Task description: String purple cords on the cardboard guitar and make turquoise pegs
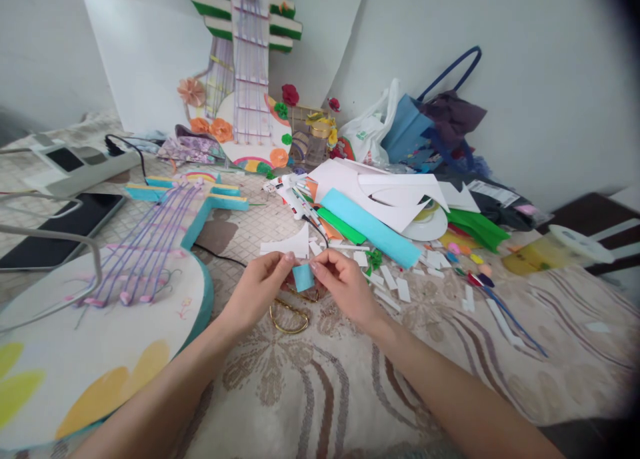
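Observation:
Between my two hands is a small light-blue paper piece (303,278), pinched at its left and right edges. My left hand (260,282) grips the left edge with thumb and finger; my right hand (347,289) closes on the right one. Right below the paper, gold-coloured scissors (290,325) lie on the cloth, their blades partly hidden. A white paper offcut (293,244) rests just beyond my fingers. To my left lies a handmade guitar (150,279) with purple strings, blue sides and painted petals.
A second decorated guitar (251,72) leans at the back. Beyond my right hand are a blue crepe paper roll (370,225), white sheets (395,185), a glue gun (290,195) and scattered scraps. A plastic cup (555,252) lies tilted at right; a phone (60,232) is at left.

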`<state>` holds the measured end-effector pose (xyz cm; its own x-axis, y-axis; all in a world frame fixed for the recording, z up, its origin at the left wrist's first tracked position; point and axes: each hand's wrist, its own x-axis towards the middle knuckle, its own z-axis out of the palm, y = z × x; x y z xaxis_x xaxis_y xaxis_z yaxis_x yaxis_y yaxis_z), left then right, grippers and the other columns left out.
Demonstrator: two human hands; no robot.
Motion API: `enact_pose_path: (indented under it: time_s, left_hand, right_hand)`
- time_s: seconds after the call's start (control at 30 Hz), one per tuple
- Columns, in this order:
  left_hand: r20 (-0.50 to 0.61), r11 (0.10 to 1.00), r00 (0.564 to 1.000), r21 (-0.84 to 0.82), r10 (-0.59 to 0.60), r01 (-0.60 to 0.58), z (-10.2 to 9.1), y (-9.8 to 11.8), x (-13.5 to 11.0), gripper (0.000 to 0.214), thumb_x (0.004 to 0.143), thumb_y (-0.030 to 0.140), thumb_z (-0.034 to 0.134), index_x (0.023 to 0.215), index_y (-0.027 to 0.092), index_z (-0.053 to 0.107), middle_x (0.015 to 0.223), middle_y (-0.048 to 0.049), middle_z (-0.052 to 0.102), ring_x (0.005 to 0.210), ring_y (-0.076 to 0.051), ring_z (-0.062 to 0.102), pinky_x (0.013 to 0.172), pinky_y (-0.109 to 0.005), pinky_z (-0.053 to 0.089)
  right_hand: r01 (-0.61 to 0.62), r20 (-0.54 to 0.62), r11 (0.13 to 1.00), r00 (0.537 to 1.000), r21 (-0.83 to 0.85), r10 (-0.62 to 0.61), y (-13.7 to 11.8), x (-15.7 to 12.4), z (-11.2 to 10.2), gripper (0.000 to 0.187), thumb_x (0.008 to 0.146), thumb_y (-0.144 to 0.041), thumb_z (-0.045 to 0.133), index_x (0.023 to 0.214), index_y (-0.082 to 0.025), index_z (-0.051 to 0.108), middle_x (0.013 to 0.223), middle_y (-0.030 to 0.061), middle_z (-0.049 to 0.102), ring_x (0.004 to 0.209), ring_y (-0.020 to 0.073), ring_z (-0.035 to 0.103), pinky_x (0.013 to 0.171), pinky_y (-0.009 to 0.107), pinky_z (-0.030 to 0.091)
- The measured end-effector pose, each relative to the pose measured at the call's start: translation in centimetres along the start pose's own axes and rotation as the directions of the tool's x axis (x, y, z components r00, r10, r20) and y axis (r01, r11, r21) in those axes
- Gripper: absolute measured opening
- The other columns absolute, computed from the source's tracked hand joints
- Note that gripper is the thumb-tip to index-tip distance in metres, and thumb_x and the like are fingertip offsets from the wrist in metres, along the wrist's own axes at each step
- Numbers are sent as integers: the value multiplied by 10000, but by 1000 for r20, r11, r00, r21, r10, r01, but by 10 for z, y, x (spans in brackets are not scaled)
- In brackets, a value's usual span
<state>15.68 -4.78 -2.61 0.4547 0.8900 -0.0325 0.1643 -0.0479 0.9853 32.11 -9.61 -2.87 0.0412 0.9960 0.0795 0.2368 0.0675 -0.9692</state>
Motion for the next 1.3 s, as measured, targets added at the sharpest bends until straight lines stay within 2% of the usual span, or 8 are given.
enact_pose_path:
  time_s: [0.1, 0.23, 0.43, 0.7, 0.8, 0.93, 1.1, 1.3]
  left_hand:
    - [33, 999, 999, -43, -7, 9, 0, -1, -1, 313, 801, 450, 576, 736, 144, 589, 659, -13, 595, 595, -128, 524, 570, -236, 413]
    - [21, 998, 1000, -59, -23, 24, 0, -2, -1, 292, 803, 424, 577, 725, 142, 574, 661, -20, 599, 598, -123, 520, 574, -236, 422]
    - [23, 999, 1000, -35, -9, 10, 0, -3, 0, 290, 809, 414, 583, 702, 146, 562, 630, -3, 570, 571, -110, 502, 545, -226, 405]
    - [36, 995, 999, -96, -7, 11, 0, 5, -2, 246, 773, 379, 630, 761, 136, 598, 658, -8, 609, 597, -116, 543, 570, -231, 440]
    - [4, 997, 1000, -83, -12, 12, -1, 6, -1, 237, 764, 371, 628, 720, 140, 596, 613, 12, 582, 551, -99, 510, 534, -218, 419]
    - [17, 997, 1000, -73, 1, 1, -1, 5, 0, 240, 752, 378, 637, 724, 142, 602, 620, 11, 586, 548, -100, 507, 526, -217, 416]
    - [17, 996, 1000, -88, 8, -7, 1, 4, -1, 285, 791, 425, 615, 780, 140, 612, 650, 13, 570, 572, -103, 511, 530, -214, 421]
    - [41, 994, 997, -81, 72, -68, 0, 0, -1, 230, 827, 367, 596, 857, 140, 613, 763, -30, 628, 680, -131, 561, 620, -244, 459]
  right_hand:
    - [7, -4, 1000, 1000, 5, -7, -1, 0, 0, 219, 893, -373, 525, 796, -180, 562, 640, -21, 528, 582, 108, 497, 548, 225, 399]
    - [2, 4, 1000, 1000, 19, -2, -3, 1, -1, 331, 946, -433, 400, 827, -185, 583, 615, -15, 524, 565, 114, 517, 527, 228, 399]
    - [-25, 41, 1000, 999, 1, 25, -2, 1, 0, 232, 872, -396, 557, 799, -176, 570, 636, -28, 528, 556, 97, 503, 526, 213, 397]
    - [9, 114, 1000, 993, -27, -6, -1, 0, 2, 286, 909, -430, 485, 777, -185, 554, 601, -33, 524, 539, 100, 502, 530, 219, 404]
    - [27, 105, 999, 994, -27, -24, -2, 0, 2, 314, 930, -449, 431, 821, -193, 576, 610, -27, 522, 554, 107, 509, 529, 221, 409]
    - [-20, 88, 998, 996, 56, 15, -3, 0, 3, 233, 869, -422, 552, 856, -191, 579, 656, -27, 544, 574, 101, 515, 523, 209, 411]
    - [-8, 26, 1000, 1000, 30, 7, -1, 1, 2, 180, 858, -355, 578, 814, -182, 587, 644, -29, 550, 573, 94, 507, 537, 208, 410]
    - [-40, 10, 998, 999, 39, 40, 0, 1, 3, 195, 840, -375, 594, 815, -182, 588, 617, -34, 549, 546, 98, 504, 518, 216, 411]
